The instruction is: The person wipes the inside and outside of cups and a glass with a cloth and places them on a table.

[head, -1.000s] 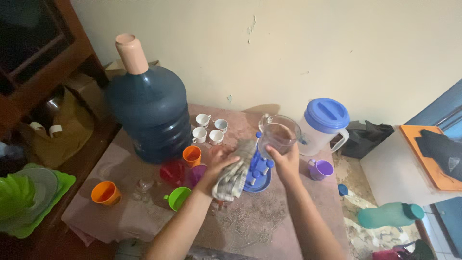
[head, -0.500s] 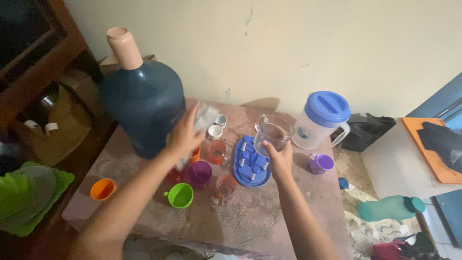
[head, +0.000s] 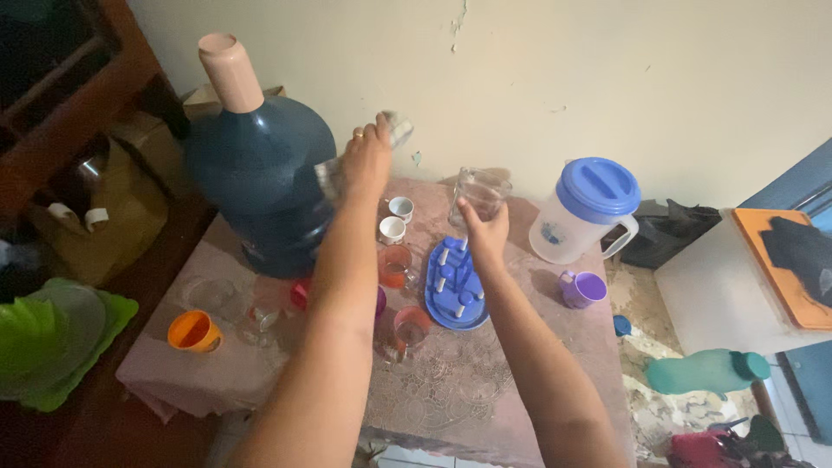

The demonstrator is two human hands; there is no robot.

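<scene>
My right hand (head: 483, 232) grips a clear glass (head: 479, 189) upright, just beyond a blue peg rack (head: 454, 286) lying on the table. Raised to the left of it, my left hand (head: 365, 159) is closed on a pale cloth (head: 397, 130), blurred, in front of the large dark-blue water jug (head: 260, 173). Two small white cups (head: 396, 218) stand under that hand. A clear mug with orange tint (head: 395, 265) and a pinkish glass (head: 411, 327) sit left of the rack.
A white pitcher with a blue lid (head: 586, 208) and a purple cup (head: 581, 289) stand right of the rack. An orange cup (head: 192, 331) sits near the table's left edge (head: 139, 373). On the floor are a green basket (head: 52, 342) and a teal bottle (head: 706, 371).
My left hand has lifted the cloth away from the glass, up and to the left toward the jug. The right hand still holds the glass, now raised further back.
</scene>
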